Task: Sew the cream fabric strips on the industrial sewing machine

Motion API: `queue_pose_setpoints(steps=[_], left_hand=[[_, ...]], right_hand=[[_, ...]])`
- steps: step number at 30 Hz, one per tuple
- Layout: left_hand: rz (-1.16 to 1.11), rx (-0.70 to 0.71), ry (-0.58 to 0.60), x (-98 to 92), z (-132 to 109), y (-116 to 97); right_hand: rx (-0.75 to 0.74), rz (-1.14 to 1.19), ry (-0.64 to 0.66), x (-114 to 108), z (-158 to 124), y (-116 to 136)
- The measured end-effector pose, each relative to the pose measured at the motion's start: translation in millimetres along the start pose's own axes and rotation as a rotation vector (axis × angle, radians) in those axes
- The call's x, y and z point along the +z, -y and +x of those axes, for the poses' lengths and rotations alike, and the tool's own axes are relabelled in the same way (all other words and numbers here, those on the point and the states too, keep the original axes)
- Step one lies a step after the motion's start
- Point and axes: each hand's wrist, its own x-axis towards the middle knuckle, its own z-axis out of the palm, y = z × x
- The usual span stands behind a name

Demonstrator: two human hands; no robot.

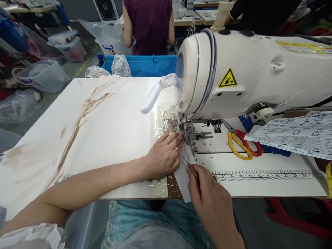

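Note:
My left hand (166, 154) rests at the sewing machine's presser foot (187, 133), its fingers together and bent over a piece of thin white fabric (183, 178). The fabric runs from the foot down over the table's front edge. In my right hand (211, 202) is an awl (192, 169) with a wooden handle, its thin metal shaft pointing up and left across the fingers of my left hand. The white sewing machine head (241, 76) stands over the foot. My left thumb and the fabric's edge under the fingers are hidden.
Scissors (241, 143) with yellow and red handles lie right of the foot, beside a handwritten sheet (298, 135). Beige fabric (77, 126) spreads across the left of the white table (116, 138). A blue cloth bin (153, 65) hangs behind; a person (149, 26) sits beyond.

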Motion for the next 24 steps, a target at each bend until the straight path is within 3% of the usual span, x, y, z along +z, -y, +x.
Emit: queue_pose_setpoints(steps=[16,24], left_hand=[[-0.014,0.017,-0.029,3.7,1.0,7.8],[0.028,-0.111,0.022,1.9,7.5,14.6]], right_hand=[[0.036,0.031,-0.034,13.1,12.6,0.2],[0.041,0.056,-0.068,18.8,25.1,2.3]])
